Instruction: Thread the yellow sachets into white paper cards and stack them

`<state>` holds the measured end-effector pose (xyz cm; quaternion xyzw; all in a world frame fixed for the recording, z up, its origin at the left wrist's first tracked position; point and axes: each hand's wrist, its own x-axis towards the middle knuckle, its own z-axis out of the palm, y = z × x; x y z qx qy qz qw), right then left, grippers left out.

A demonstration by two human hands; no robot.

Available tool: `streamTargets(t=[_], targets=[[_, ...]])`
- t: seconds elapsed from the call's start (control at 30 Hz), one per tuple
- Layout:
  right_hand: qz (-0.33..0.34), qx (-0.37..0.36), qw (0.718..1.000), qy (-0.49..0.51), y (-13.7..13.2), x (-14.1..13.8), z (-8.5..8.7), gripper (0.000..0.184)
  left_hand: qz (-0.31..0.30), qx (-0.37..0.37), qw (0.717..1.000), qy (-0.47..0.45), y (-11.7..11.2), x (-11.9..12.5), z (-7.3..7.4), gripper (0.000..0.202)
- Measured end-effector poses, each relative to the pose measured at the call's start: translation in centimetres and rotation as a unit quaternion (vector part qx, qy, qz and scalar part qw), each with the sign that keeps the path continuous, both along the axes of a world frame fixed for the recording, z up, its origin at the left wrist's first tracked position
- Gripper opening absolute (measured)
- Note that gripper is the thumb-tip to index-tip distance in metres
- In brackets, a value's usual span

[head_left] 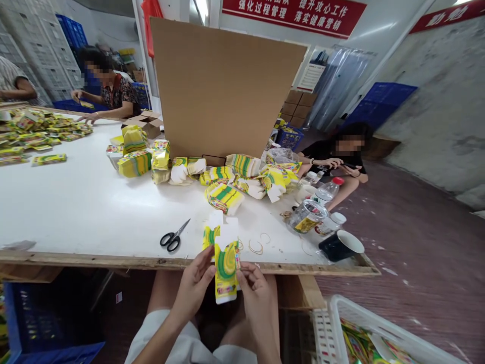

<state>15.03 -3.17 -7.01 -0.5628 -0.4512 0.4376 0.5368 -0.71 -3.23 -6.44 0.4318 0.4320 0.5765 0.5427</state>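
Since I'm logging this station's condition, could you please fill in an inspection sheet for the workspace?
Surface: white tabletop with wooden edging
Work things: flat yellow-green carton in hand; carton bundles beyond it
Clutter: black-handled scissors, loose tan bands, clear jar, dark mug, red-capped bottle
Hands: left hand holding the carton; right hand at its edge, grip unclear
Cables: nothing seen
Surroundings: upright cardboard panel, blue crate lower left, white basket lower right, three other people
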Motion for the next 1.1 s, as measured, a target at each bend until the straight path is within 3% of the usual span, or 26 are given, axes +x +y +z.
streamTargets(t=[0.13,0.23,0.33,0.43,0.63,0.8,1.0,1.1], targets=[[0.045,-0.034,0.987,0.152,-1.6,-0.5,0.6,0.033,-0.158,-0.093,0.966,-0.184,-0.6,0.6,1.5,0.051],[0.060,-0.044,0.982,0.174,-2.3,-0.8,1.3,0.031,-0.198,-0.099,0.948,-0.227,-1.0,0.7,2.1,0.053],[0.072,-0.056,0.982,0.165,-2.5,-0.9,1.8,0.031,-0.190,-0.096,0.951,-0.225,-1.1,0.7,2.0,0.047],[0.076,-0.065,0.985,0.140,-2.8,-1.2,1.6,0.032,-0.135,-0.109,0.963,-0.204,-1.0,0.9,1.3,0.042],[0.021,-0.009,0.999,0.043,-3.1,-1.3,1.1,0.028,-0.058,-0.059,0.991,-0.105,-1.1,1.2,1.0,0.055],[0.103,0.037,0.994,0.026,-2.9,0.6,2.1,0.054,-0.140,-0.008,0.989,-0.038,-1.6,-0.2,2.6,0.055],[0.161,0.013,0.987,0.026,-3.0,2.1,3.3,0.047,-0.218,-0.026,0.972,-0.084,-1.6,-1.0,3.8,0.041],[0.186,-0.004,0.982,0.041,-3.0,2.1,4.0,0.032,-0.257,-0.048,0.959,-0.109,-1.9,-0.8,3.9,0.036]])
